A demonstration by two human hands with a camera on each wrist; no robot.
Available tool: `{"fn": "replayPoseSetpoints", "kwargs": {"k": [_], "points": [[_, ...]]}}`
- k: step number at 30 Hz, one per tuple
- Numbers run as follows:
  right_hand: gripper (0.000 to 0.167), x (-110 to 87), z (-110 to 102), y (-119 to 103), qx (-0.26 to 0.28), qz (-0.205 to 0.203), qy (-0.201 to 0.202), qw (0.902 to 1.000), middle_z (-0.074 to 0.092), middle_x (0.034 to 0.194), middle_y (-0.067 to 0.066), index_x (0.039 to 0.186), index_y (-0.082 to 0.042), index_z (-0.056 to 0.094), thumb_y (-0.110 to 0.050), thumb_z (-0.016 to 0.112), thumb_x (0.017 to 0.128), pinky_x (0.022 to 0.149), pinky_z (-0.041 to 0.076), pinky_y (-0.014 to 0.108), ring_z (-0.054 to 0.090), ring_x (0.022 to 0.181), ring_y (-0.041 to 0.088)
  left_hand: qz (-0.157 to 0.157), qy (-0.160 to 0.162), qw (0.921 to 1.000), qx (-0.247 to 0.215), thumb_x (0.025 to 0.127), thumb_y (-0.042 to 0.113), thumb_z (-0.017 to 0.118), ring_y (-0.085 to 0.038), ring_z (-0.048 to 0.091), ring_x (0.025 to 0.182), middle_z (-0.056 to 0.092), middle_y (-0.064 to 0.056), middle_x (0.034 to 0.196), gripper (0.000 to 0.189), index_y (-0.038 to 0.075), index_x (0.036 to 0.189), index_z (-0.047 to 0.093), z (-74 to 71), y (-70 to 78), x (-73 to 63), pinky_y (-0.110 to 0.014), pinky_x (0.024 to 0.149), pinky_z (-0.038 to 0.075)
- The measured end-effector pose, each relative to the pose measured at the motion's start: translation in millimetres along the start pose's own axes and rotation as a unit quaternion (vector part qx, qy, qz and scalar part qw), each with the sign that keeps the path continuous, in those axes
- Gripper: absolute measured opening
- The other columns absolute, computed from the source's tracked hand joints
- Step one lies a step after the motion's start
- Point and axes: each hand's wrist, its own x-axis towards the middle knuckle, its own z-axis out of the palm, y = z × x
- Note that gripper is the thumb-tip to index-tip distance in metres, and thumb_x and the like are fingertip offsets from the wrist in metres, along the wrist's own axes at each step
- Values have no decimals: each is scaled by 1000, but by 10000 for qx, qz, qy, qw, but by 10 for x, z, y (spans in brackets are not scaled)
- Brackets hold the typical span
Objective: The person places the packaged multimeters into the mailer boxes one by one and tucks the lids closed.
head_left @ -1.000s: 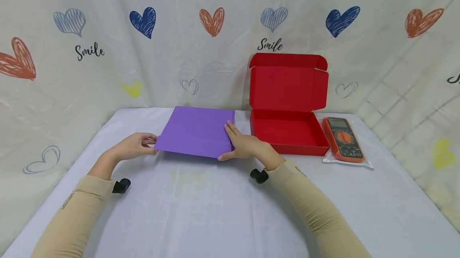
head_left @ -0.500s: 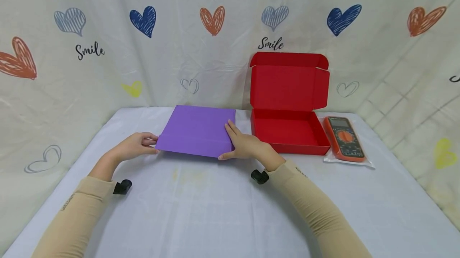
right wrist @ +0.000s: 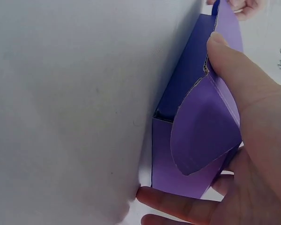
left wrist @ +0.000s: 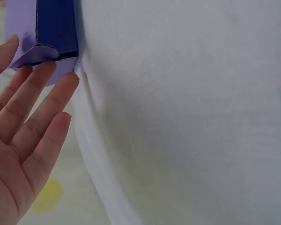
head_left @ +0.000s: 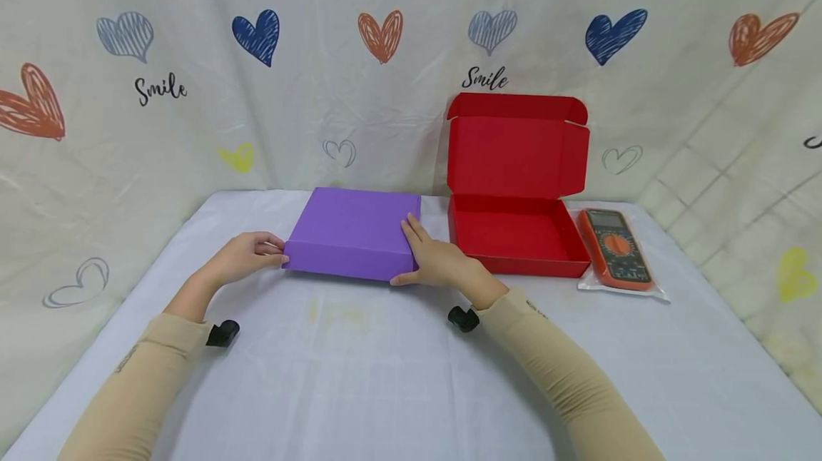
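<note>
A purple cardboard box (head_left: 359, 218) lies at the back of the table, its lid lowered and its front flap (head_left: 347, 257) tilting down over the front. Beside the front left corner is my left hand (head_left: 240, 257), thumb by the flap and fingertips at a small side tab (left wrist: 37, 54). My right hand (head_left: 437, 261) spans the front right corner, fingers stretched along the side. In the right wrist view, its thumb presses the flap edge near a rounded purple tab (right wrist: 196, 126). Between flap and front wall, a dark blue-looking strip shows. The inside of the box is hidden.
An open red box (head_left: 520, 232) stands to the right with its lid (head_left: 514, 154) upright. Beyond it lies an orange multimeter (head_left: 615, 247) in a clear plastic bag. A white cloth covers the table (head_left: 385, 375); a printed curtain (head_left: 411, 111) hangs behind.
The purple box's front flap has swung down from nearly flat to steeper against the front. My left hand has shifted slightly along with it; the right hand stays in place.
</note>
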Motion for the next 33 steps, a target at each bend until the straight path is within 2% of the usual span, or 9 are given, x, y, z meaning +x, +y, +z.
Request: {"fn": "replayPoseSetpoints", "kwargs": {"k": [8, 14, 18, 20, 22, 24, 27, 31, 33], "points": [[117, -39, -18, 37, 245, -7, -120, 9996, -13, 171, 5, 165, -14, -3, -61, 72, 89, 78, 55, 33, 36, 148, 30, 50, 274, 9996, 62, 98, 23, 73, -36, 66, 117, 71, -19, 122, 42, -3, 130, 63, 17, 12, 39, -51, 97, 48], [114, -150, -11, 73, 419, 34, -213, 9989, -8, 172, 8, 166, -14, -2, -54, 74, 90, 80, 55, 36, 35, 148, 34, 227, -3, 9994, -251, 98, 19, 73, -44, 58, 127, 57, -29, 140, 59, -5, 146, 47, 45, 13, 75, -56, 103, 46], [113, -246, 8, 72, 489, 93, -196, 9986, 10, 171, 9, 166, -13, 3, -50, 77, 90, 85, 55, 39, 49, 138, 33, 181, -182, 9991, -342, 98, 21, 73, -47, 57, 127, 46, -33, 149, 74, -3, 155, 33, 80, 21, 92, -59, 106, 43], [110, -283, 17, 66, 425, 104, -129, 9990, 25, 168, 10, 166, -13, 6, -48, 77, 90, 78, 55, 35, 58, 127, 29, 123, -191, 9994, -260, 97, 24, 74, -46, 58, 126, 43, -32, 152, 79, 0, 158, 29, 90, 24, 105, -60, 106, 43], [107, -316, 21, 60, 370, 157, -69, 9992, 50, 153, 13, 166, -14, 10, -47, 77, 90, 68, 52, 32, 65, 105, 26, 94, -206, 9995, -197, 97, 27, 74, -45, 58, 127, 40, -31, 154, 82, 3, 160, 26, 92, 28, 123, -60, 107, 42], [103, -344, 18, 59, 350, 264, -12, 9990, 67, 127, 16, 166, -18, 13, -46, 77, 91, 60, 47, 30, 64, 87, 25, 72, -225, 9996, -143, 97, 30, 74, -45, 57, 128, 37, -30, 157, 84, 5, 160, 25, 90, 28, 145, -60, 108, 40], [97, -381, 6, 67, 386, 392, 150, 9984, 70, 110, 14, 166, -21, 21, -43, 78, 90, 60, 47, 30, 62, 81, 24, 61, -280, 9995, -131, 98, 33, 73, -45, 55, 130, 33, -29, 159, 86, 6, 162, 23, 89, 29, 179, -60, 110, 39], [82, -418, 0, 85, 372, 361, 395, 9979, 71, 122, 9, 158, -15, 39, -41, 78, 91, 72, 56, 36, 68, 94, 23, 35, -366, 9992, -173, 98, 37, 72, -46, 48, 136, 28, -30, 162, 91, 8, 163, 15, 98, 31, 225, -60, 113, 34], [72, -427, 2, 91, 410, 284, 445, 9978, 72, 117, 10, 149, -12, 47, -39, 78, 91, 77, 57, 38, 70, 94, 24, 3, -397, 9991, -154, 97, 38, 72, -47, 42, 141, 25, -30, 162, 95, 8, 164, 11, 107, 36, 248, -60, 115, 30]]}}
